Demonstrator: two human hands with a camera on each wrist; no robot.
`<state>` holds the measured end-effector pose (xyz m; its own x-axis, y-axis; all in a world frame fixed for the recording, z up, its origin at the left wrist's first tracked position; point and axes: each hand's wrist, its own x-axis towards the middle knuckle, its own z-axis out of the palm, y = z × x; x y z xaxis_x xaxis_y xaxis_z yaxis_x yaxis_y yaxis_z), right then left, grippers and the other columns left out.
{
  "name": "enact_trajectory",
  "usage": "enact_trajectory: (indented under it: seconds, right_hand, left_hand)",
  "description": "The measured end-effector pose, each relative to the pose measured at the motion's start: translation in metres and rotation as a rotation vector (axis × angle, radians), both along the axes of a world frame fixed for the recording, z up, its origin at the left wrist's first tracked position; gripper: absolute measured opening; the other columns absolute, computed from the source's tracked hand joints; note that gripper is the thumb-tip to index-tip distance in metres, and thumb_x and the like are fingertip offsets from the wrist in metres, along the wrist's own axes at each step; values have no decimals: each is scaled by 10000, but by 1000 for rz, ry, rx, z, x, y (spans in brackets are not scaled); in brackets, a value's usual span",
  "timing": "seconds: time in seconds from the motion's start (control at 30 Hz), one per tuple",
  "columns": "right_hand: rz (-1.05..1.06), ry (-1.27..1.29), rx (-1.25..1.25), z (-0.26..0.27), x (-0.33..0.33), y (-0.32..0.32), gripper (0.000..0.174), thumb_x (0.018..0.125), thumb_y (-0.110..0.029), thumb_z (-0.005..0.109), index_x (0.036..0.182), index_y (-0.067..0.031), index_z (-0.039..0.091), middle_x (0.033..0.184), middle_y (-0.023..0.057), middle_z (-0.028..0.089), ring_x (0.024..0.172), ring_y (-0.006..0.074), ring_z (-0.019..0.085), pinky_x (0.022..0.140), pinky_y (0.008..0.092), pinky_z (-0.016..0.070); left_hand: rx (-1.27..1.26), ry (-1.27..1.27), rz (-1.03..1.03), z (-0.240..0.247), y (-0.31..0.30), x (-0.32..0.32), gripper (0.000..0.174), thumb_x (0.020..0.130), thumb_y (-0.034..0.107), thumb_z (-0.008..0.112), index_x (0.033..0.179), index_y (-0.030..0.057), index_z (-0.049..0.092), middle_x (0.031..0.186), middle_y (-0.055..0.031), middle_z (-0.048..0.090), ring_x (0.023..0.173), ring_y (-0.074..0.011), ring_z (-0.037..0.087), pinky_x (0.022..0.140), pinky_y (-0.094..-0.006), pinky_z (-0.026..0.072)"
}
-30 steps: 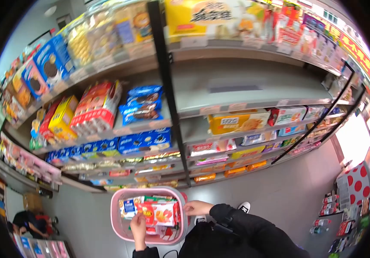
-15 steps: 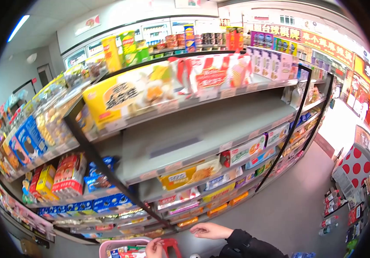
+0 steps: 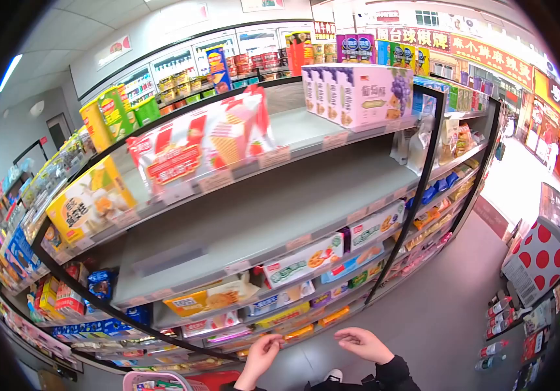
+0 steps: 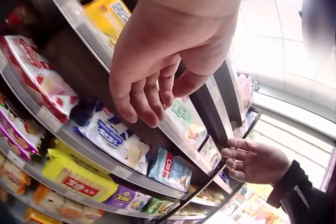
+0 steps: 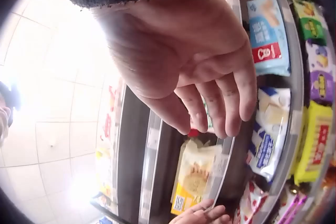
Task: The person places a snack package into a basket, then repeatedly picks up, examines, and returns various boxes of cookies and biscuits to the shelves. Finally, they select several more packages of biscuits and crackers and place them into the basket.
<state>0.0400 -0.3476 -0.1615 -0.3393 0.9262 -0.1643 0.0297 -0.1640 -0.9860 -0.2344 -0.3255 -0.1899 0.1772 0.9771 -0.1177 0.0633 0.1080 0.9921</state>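
Note:
My left hand (image 3: pixel 261 357) hangs in front of the lower shelves with its fingers loosely curled and nothing in them. To its right my right hand (image 3: pixel 363 345) is also bare, its fingers relaxed and palm turned inward. In the left wrist view the left hand's fingers droop before a white biscuit pack (image 4: pixel 116 139) and a yellow pack (image 4: pixel 79 174). Beyond the right hand's fingertips, the right wrist view shows a yellow and cream biscuit pack (image 5: pixel 195 174) on a shelf. A pink basket (image 3: pixel 130 378) with packs inside is cut off at the bottom edge.
A long snack shelf (image 3: pixel 228 241) with black posts (image 3: pixel 397 247) runs across the front. On its top tier stand purple-and-white boxes (image 3: pixel 377 98) and red-striped bags (image 3: pixel 208 140). Something red (image 3: pixel 215 379) lies beside the basket. Bottles (image 3: pixel 491 348) and a red-dotted box (image 3: pixel 540 257) are at the right.
The head view has lifted and swung right, so the basket has slid to the lower left edge. My left hand has moved from over the basket's packs to beside the right hand.

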Motion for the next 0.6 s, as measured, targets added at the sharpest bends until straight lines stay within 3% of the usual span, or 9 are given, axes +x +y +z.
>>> enact_trajectory:
  seconds: [0.3, 0.5, 0.6]
  right_hand:
    - [-384, 110, -43, -13, 91, -20, 250, 799, -47, 549, 1034, 23, 506, 981, 81, 578, 892, 121, 551, 784, 232, 439]
    - [-549, 200, -45, -21, 118, -17, 248, 792, -31, 554, 1026, 28, 500, 964, 88, 580, 894, 122, 546, 788, 233, 435]
    - [-557, 128, -58, -11, 131, -1, 253, 787, -21, 556, 1028, 27, 501, 960, 86, 579, 895, 121, 543, 785, 233, 435]
  left_hand:
    - [13, 60, -332, 25, 61, 112, 245, 864, 102, 464, 1074, -18, 495, 988, -75, 563, 919, -132, 540, 809, -248, 428]
    - [27, 6, -388, 28, 98, 150, 252, 852, 92, 460, 1084, 3, 500, 951, -65, 582, 879, -110, 551, 747, -229, 432]
    - [62, -49, -417, 28, 117, 163, 250, 854, 97, 458, 1083, 9, 501, 951, -69, 585, 877, -109, 550, 745, -232, 432]
